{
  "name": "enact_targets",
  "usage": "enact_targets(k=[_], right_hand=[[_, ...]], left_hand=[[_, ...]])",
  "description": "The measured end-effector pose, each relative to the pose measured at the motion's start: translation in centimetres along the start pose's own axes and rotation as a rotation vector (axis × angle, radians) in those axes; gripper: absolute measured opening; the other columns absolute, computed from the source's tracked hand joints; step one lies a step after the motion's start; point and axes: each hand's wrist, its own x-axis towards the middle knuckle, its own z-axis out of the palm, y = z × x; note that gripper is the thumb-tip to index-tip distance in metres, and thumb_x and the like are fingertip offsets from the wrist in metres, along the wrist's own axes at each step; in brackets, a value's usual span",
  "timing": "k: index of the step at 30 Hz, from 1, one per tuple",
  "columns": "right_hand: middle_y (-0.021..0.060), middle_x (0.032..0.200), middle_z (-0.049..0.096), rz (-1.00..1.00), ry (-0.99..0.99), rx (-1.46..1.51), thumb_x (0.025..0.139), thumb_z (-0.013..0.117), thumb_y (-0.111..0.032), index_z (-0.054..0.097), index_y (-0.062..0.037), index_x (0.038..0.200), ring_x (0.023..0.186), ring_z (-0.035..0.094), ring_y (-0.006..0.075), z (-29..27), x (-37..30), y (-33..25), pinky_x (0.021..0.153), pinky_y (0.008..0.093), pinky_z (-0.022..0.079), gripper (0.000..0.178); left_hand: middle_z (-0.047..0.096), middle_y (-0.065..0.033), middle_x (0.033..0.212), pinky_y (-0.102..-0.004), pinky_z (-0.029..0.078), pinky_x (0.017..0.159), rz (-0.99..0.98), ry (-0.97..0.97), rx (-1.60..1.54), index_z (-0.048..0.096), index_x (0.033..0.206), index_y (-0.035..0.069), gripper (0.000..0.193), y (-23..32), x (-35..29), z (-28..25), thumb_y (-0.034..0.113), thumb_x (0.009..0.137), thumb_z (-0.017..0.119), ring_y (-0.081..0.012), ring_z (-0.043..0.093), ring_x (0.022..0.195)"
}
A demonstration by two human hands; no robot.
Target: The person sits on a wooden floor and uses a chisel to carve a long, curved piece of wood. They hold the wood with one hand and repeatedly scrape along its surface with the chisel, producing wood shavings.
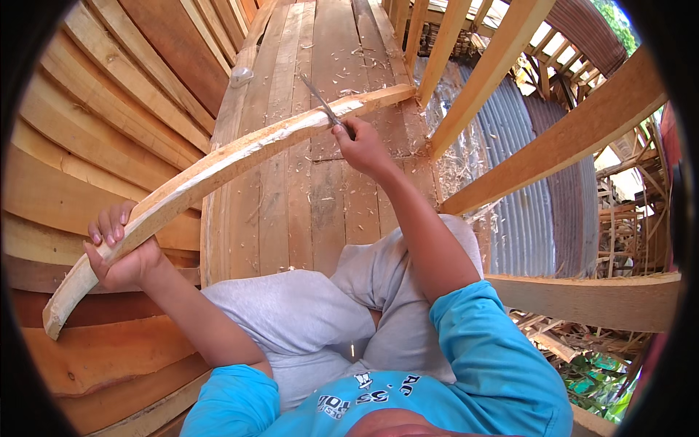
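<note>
A long curved wooden slat (218, 164) runs from lower left up to the right, its far end resting against a wooden post. My left hand (120, 251) grips the slat near its lower end. My right hand (362, 148) holds a knife with a thin metal blade (318, 98), whose edge lies against the pale, freshly cut upper side of the slat. I sit with knees bent in grey shorts and a blue shirt.
Wood shavings (342, 73) litter the plank floor (306, 211) ahead. Stacked planks form a wall (109, 95) on the left. Slanted wooden rails (561, 138) stand on the right, with corrugated metal roofing (524, 218) below them.
</note>
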Motion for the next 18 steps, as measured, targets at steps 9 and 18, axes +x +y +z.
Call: enact_targets(k=[9, 18], right_hand=[[0.0166, 0.09, 0.07, 0.106, -0.002, 0.088, 0.093, 0.06, -0.029, 0.067, -0.0011, 0.106, 0.086, 0.067, 0.0285, 0.0, -0.9, -1.2, 0.078, 0.0407, 0.05, 0.031], [0.0084, 0.078, 0.065, -0.054, 0.126, 0.017, 0.091, 0.066, -0.022, 0.065, -0.0004, 0.098, 0.072, 0.06, 0.0172, 0.4, -1.9, -1.7, 0.068, 0.0337, 0.048, 0.022]], left_hand=[[0.043, 0.0049, 0.064, -0.0266, 0.04, 0.075, 0.003, -0.192, -0.117, 0.05, 0.083, 0.016, 0.019, -2.3, -0.1, -2.9, 0.021, 0.08, 0.069, -0.0084, 0.046, 0.063], [0.043, 0.0062, 0.066, -0.0261, 0.041, 0.076, 0.098, -0.183, -0.036, 0.05, 0.088, 0.017, 0.026, -3.1, -0.2, -2.4, 0.023, 0.076, 0.072, -0.0075, 0.046, 0.064]])
